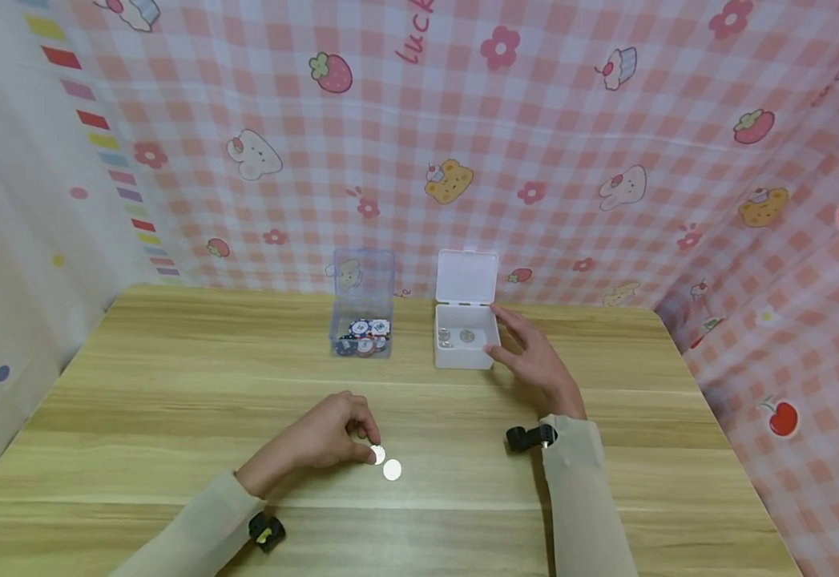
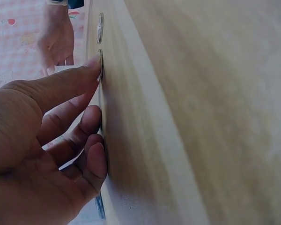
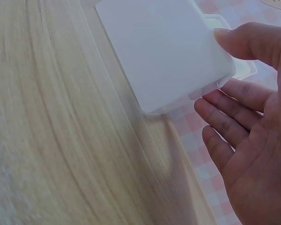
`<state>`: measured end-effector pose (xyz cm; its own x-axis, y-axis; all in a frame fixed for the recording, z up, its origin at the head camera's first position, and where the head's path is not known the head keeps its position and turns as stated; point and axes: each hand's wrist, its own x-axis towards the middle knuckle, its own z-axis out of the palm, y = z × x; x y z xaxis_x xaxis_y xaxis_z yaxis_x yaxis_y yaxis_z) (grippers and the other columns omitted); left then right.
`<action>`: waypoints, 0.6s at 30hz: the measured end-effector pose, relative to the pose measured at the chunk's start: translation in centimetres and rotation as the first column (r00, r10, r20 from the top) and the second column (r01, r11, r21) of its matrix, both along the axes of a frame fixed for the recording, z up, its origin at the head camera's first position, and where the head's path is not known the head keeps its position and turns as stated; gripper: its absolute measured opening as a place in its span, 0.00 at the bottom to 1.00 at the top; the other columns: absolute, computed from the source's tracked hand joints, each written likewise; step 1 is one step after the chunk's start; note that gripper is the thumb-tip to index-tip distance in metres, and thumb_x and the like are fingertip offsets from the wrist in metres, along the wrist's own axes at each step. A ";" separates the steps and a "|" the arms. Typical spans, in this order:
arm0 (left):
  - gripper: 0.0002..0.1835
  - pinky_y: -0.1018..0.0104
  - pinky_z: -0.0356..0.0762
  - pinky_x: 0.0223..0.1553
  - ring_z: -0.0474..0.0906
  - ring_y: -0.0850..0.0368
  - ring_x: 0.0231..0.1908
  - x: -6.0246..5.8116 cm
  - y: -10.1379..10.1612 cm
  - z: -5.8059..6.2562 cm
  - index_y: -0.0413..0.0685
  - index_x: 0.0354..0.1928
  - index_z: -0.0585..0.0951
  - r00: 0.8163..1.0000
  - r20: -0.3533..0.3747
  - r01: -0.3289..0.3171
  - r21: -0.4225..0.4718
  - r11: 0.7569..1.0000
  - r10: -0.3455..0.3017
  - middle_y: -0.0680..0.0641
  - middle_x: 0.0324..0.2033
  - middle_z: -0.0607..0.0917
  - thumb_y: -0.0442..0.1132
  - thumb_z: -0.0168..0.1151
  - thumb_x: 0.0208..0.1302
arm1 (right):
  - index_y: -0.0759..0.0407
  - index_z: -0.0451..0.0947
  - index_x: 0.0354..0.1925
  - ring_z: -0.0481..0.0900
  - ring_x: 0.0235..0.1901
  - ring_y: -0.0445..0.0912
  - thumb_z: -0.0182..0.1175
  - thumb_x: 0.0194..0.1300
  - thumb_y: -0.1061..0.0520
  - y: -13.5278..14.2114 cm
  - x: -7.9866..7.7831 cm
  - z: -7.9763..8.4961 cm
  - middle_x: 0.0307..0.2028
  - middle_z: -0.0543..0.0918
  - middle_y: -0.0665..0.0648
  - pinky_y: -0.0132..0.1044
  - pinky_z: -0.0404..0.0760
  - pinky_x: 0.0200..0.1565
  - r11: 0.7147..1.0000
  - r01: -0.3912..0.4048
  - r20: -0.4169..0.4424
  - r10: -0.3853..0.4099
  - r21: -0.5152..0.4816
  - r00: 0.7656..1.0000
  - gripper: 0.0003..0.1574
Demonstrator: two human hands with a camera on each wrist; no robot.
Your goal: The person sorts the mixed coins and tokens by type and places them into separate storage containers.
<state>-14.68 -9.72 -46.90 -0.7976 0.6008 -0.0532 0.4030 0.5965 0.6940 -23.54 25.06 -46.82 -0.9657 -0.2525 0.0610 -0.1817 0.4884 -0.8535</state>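
Note:
Two silver coins lie near the middle of the table. My left hand (image 1: 328,433) has its thumb and forefinger at the edges of one coin (image 1: 378,455), pinching it at the tabletop; the other coin (image 1: 392,470) lies just beside it. In the left wrist view the thumb presses on the pinched coin (image 2: 100,65), with the remaining fingers curled near the wood. My right hand (image 1: 534,357) holds the right side of an open white plastic box (image 1: 462,358), thumb at the front corner and forefinger at the back. Several coins (image 1: 466,336) sit inside that box.
Left of the white box stands an open clear box (image 1: 334,320) with several poker chips (image 1: 365,336). Both lids lean up at the back. A checked cloth (image 1: 390,144) hangs behind the wooden table (image 1: 174,385) and on its right.

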 end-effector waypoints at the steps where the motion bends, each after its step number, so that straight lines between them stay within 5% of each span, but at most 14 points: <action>1: 0.08 0.72 0.70 0.35 0.70 0.60 0.33 0.0 0.0 0.0 0.60 0.26 0.84 1.000 0.001 0.001 -0.001 1.000 -0.001 0.57 0.24 0.77 0.42 0.76 0.43 | 0.42 0.57 0.70 0.55 0.70 0.49 0.63 0.61 0.48 0.0 0.0 0.0 0.67 0.64 0.49 0.49 0.56 0.71 1.000 -0.001 -0.001 0.001 -0.001 1.000 0.42; 18: 0.05 0.74 0.73 0.31 0.73 0.60 0.29 0.0 -0.1 0.1 0.53 0.29 0.85 0.996 -0.020 0.090 0.027 0.996 -0.090 0.55 0.25 0.77 0.37 0.72 0.49 | 0.41 0.58 0.70 0.56 0.69 0.48 0.63 0.61 0.51 -0.1 0.0 0.0 0.66 0.65 0.49 0.48 0.55 0.71 1.000 0.007 0.007 -0.007 -0.023 1.000 0.42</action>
